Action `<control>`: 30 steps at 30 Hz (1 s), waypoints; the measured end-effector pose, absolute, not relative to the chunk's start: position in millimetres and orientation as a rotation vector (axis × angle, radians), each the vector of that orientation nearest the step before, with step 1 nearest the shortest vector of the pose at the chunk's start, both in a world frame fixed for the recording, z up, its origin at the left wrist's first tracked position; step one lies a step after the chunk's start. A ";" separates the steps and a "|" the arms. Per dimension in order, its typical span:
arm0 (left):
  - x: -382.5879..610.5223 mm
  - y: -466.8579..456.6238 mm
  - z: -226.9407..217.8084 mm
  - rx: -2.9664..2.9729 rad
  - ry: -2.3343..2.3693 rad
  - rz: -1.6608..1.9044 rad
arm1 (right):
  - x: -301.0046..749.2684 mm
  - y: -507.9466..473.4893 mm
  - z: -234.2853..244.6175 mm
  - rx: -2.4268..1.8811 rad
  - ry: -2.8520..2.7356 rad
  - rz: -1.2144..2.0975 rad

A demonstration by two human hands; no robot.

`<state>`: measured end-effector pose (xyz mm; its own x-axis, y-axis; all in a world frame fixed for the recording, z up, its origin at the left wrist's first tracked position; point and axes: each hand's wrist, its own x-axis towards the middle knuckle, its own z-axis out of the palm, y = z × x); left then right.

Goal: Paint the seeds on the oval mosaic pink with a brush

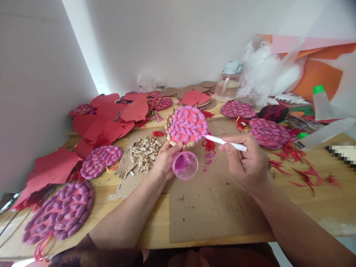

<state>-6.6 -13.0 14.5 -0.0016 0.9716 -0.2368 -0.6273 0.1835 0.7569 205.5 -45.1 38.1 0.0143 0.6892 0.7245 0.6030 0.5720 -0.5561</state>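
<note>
Disc: the round red piece (187, 126) is in front of you, near the middle of the view, held up above the cardboard sheet (217, 207) and tilted to face you; pink-painted shells cover most of it, while bare tan ones show along its left and lower edge.
Left hand: your left hand (167, 158) pinches the disc's lower edge, thumb in front; the fingers behind are hidden.
Paint cup: a clear round cup (185, 165), stained pink inside, rests against that same hand, just below the disc.
Right hand: your right hand (247, 163) pinches a white brush (228, 142) between thumb and fingers, its pink tip at the disc's lower right edge.
Shells: a loose pile of tan shell pieces (145, 154) lies on cardboard beside your left hand.
Left side: two pink-shelled discs (59, 211) lie on the wooden surface (150, 230), near red sheets (102, 126).
Right side: more pink discs (269, 132) lie beyond your right hand, with red scraps (308, 176) nearer you.
Back: a lidded bottle (228, 89) stands beside a plastic bag (271, 70).
</note>
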 end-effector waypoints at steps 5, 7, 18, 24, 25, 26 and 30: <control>-4.9 -13.8 10.7 0.593 0.889 1.426 | 201.3 -49.0 39.6 -1.106 -1.727 0.122; -4.2 -14.2 11.2 0.601 0.898 1.433 | 200.4 -50.0 39.2 -1.086 -1.742 0.121; -6.5 -12.3 13.1 0.516 0.872 1.411 | 199.9 -48.0 37.9 -1.076 -1.789 0.055; -6.4 -11.9 12.6 0.543 0.874 1.407 | 200.5 -48.7 38.3 -1.055 -1.724 0.039; -6.3 -12.3 12.4 0.557 0.873 1.404 | 201.0 -47.9 38.0 -1.055 -1.740 0.022; -6.2 -12.7 12.2 0.569 0.873 1.403 | 201.4 -47.2 37.6 -1.060 -1.755 0.004; -5.8 -14.0 11.2 0.583 0.882 1.408 | 201.7 -45.4 36.1 -1.078 -1.782 -0.045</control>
<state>-5.8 -14.0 11.2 -0.0587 0.9825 -0.1770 -0.5877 0.1093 0.8017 201.7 -45.4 36.1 -0.0911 0.6411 0.7620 0.6786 0.6000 -0.4236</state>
